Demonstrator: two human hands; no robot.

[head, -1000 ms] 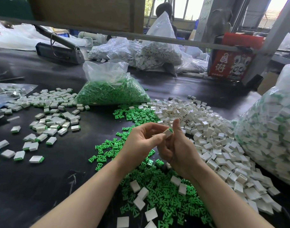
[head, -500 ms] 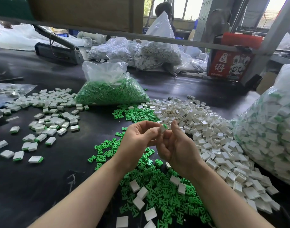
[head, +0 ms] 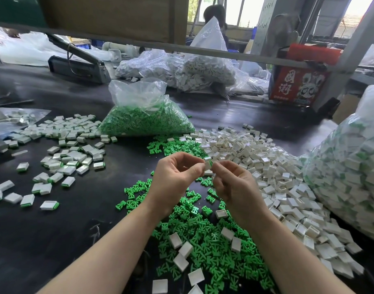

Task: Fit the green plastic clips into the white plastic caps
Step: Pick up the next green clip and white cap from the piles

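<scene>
both hands up over the table (head: 54, 240). left hand (head: 175, 177) & right hand (head: 235, 183) pinch one white cap (head: 207, 165) btwn fingertips, green clip (head: 211, 162) showing at its edge. loose green clips (head: 203, 240) below, white caps (head: 256, 162) piled to the right.

White cap (head: 207, 165) with green clip (head: 210, 162) at its edge, pinched above loose green clips (head: 205, 240).

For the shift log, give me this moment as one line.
stage: fitting clip | left hand: pinching white cap | right hand: at cap's green edge | finished pieces: left side of table
</scene>
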